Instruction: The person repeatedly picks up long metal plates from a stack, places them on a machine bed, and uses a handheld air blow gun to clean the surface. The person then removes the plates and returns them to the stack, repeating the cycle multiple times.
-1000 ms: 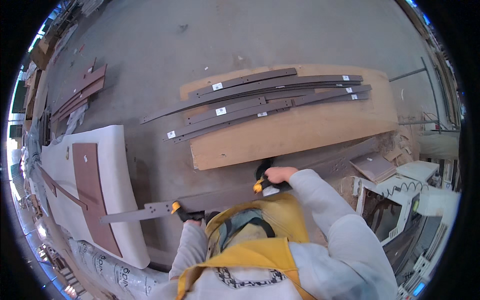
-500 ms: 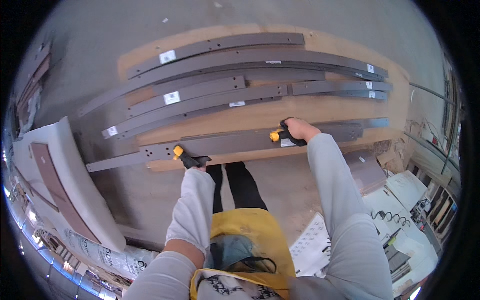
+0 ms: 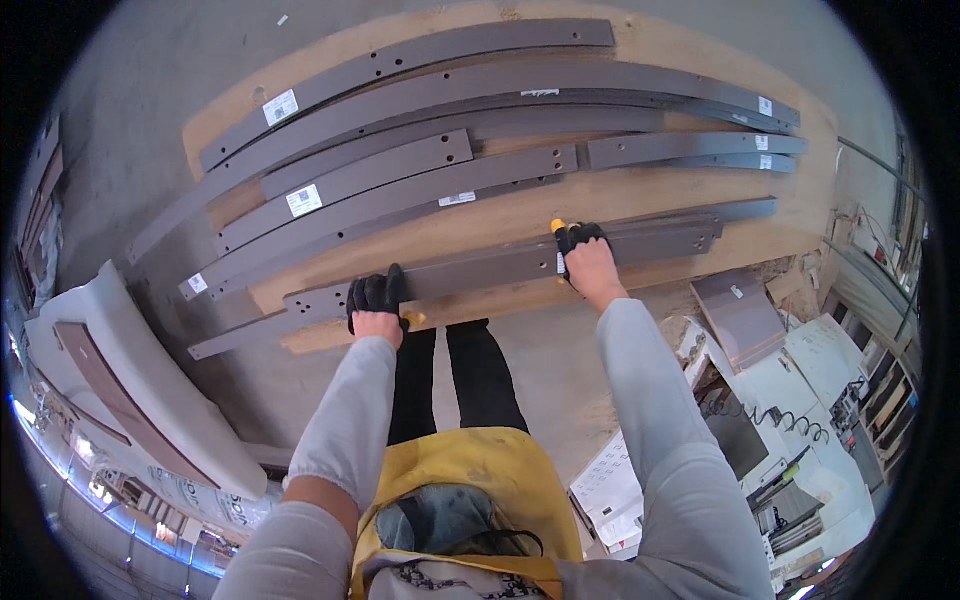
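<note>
Across the wooden support in front of me lies a near stack of long grey-brown boards (image 3: 470,272) with drilled holes. My left hand (image 3: 375,298), in a black glove with a bit of yellow, is closed over the left part of this stack, its fingers lying across the top board. My right hand (image 3: 588,258), also in a black and yellow glove, is closed round the stack farther right, beside a white label. The undersides of both hands are hidden. Several more brown boards (image 3: 400,190) with holes and white labels lie in rows beyond.
The tan wooden support (image 3: 800,215) sits low over the grey floor (image 3: 150,150). At left stands a pale padded block (image 3: 150,350) with a brown strip on it. Brown panels (image 3: 740,315) and a white cluttered worktop (image 3: 825,390) are at right. A white printed sheet (image 3: 610,485) lies nearer.
Both hands have turned over, and their fingers now close on the near boards. The view has shifted, with the far boards appearing higher and larger.
</note>
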`<state>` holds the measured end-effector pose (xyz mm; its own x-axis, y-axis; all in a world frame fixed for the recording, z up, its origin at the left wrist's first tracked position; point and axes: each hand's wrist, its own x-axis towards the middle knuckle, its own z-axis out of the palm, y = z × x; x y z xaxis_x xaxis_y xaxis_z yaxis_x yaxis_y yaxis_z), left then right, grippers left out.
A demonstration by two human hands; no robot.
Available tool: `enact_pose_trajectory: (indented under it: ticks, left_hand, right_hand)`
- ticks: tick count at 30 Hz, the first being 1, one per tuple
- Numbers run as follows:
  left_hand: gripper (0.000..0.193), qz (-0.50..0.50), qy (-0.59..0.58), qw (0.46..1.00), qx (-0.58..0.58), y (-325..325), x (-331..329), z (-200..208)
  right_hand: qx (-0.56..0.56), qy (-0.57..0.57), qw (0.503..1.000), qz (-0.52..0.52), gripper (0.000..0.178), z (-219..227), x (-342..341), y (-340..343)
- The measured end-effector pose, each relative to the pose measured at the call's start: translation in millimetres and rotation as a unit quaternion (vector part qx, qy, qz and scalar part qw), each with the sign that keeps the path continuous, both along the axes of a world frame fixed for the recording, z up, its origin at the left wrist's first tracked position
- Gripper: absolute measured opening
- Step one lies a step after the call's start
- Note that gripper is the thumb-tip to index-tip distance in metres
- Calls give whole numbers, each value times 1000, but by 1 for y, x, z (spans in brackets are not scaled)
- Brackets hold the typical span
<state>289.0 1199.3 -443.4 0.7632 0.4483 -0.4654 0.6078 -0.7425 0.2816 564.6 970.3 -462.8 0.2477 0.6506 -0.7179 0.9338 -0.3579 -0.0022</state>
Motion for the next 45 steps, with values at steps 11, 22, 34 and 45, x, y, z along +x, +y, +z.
enact_pose_trajectory:
  ticks: [11,22,34,45]
  left_hand:
    - [80,-174,134,973,-67,62,19,-25]
    - [16,-162,110,981,8,74,32,-34]
    - [80,-161,-37,984,61,54,-15,-36]
    - [83,-182,16,983,0,93,-4,-15]
  right_hand:
    - [36,26,997,71,6,-6,24,6]
    - [54,27,998,17,11,-6,51,40]
    - [54,-2,998,23,6,-5,-2,8]
    - [105,7,994,37,22,3,11,25]
